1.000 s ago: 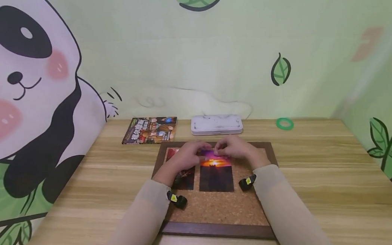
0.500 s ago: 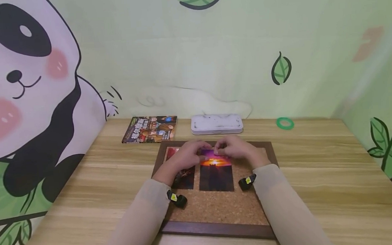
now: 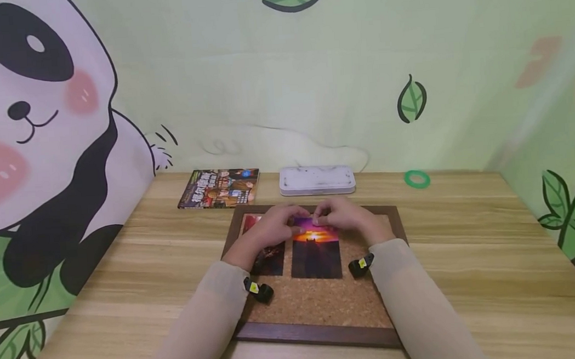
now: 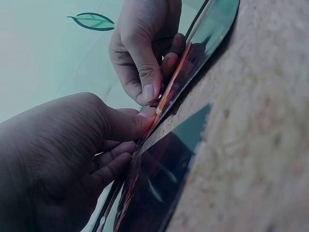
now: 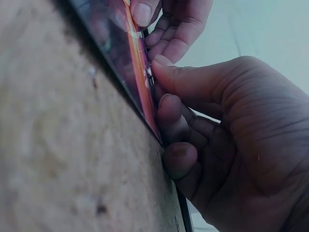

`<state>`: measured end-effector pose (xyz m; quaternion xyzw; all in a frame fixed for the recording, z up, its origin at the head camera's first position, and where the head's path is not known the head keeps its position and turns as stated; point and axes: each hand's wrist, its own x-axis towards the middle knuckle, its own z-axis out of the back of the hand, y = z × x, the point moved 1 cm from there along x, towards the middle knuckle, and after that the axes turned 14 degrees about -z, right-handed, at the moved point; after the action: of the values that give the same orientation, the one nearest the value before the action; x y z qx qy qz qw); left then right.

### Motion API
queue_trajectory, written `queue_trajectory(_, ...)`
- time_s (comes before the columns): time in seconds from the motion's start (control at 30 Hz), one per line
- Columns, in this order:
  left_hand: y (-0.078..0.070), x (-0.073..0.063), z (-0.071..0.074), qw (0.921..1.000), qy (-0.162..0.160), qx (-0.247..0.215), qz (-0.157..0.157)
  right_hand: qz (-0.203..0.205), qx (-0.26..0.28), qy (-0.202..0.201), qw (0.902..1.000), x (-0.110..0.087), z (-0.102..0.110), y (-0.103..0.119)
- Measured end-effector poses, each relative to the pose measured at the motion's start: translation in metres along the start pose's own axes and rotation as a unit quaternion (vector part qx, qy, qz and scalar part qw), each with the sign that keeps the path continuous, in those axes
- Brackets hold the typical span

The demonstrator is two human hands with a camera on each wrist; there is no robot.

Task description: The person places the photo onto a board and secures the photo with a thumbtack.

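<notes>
A sunset photo (image 3: 316, 260) lies on the framed cork board (image 3: 320, 304). At its top right, my right hand (image 3: 346, 214) pinches a small clear, shiny push pin (image 5: 149, 72) between thumb and index finger, mostly hidden by the fingertips. My left hand (image 3: 273, 227) rests at the photo's top left. In the left wrist view its thumb (image 4: 130, 124) touches the photo's surface, with the other fingers loosely bent beside it. A second, dark reddish photo (image 3: 272, 260) lies on the board to the left, partly under my left hand and wrist.
Behind the board on the wooden table (image 3: 470, 256) lie a comic-style book (image 3: 219, 188), a white tin case (image 3: 317, 180) and a green tape roll (image 3: 417, 179). A wall with a panda and leaves rises behind the table. Black wrist cameras hang below both cuffs.
The head view has tilted down very slightly. Both hands keep their places at the top of the sunset photo, and the photos stay where they lie.
</notes>
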<state>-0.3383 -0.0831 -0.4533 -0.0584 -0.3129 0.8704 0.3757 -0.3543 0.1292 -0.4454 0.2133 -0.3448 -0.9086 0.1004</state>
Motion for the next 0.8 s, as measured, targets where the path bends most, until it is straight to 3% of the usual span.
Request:
queue_trajectory(0.5, -0.0004, -0.0014, 0.0014, 0.9998, -0.003, 0.012, -0.017, -0.026, 0.066, -0.009, 0.9974, -0.0015, 0.0013, -0.002)
queue_trajectory(0.8, 0.002, -0.0042, 0.0005, 0.9968, 0.011, 0.079, -0.002, -0.035, 0.072, -0.008, 0.9968, 0.0002, 0.0022, -0.0048)
